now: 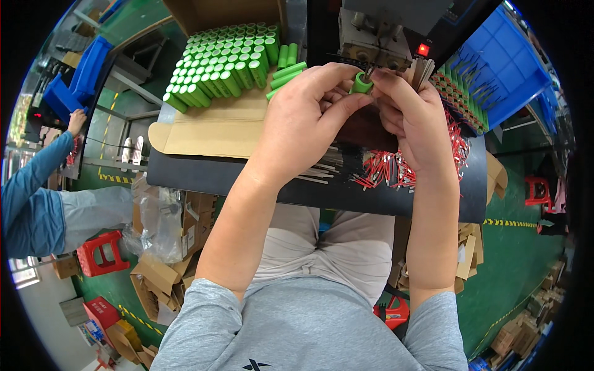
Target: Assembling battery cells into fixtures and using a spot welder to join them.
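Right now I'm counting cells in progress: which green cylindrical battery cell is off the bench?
The green cylindrical battery cell pinched between the left hand and right hand; the rest lie in the cardboard box.

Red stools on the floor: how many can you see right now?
2: one red stool at lower left beside the cardboard scraps, another red stool at far right. Others may be hidden.

This was a workshop in a small factory. A black work table (pixel 322 191) held rows of green round battery cells (pixel 223 65) on brown cardboard (pixel 210 127) and a pile of thin red wires (pixel 396 170). Blue plastic bins (pixel 507 68) stood close by. The floor was green with yellow stripes (pixel 507 222), and another worker in a blue sleeve (pixel 34 185) sat at the next bench.
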Demonstrator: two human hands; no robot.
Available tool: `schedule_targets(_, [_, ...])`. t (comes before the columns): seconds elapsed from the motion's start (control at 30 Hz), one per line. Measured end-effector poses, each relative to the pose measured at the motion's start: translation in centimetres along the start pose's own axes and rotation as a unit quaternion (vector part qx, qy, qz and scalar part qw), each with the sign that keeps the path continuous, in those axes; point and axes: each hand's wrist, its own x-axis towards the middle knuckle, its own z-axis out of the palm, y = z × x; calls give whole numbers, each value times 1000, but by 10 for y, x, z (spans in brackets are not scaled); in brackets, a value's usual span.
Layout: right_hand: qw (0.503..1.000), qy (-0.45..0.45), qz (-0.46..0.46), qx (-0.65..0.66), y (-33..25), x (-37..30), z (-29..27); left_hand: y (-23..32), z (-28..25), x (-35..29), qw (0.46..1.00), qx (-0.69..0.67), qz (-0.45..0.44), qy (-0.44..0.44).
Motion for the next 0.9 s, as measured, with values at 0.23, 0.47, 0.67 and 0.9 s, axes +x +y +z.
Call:
schedule_targets(0.23, [1000, -14, 11, 4, 5, 2, -6, 0, 0, -1, 1000, -4, -9, 1])
schedule_targets(0.47, [1000, -10, 13, 1, 1, 1, -3, 2, -1, -2, 1000, -10, -16, 4])
schedule_targets(0.67, [1000, -11, 9, 6, 1, 0, -4, 4, 1, -2, 1000, -9, -8, 8])
schedule_targets(0.9, [998, 56, 16, -3, 0, -9, -4, 3, -2, -4, 999, -33, -17, -10])
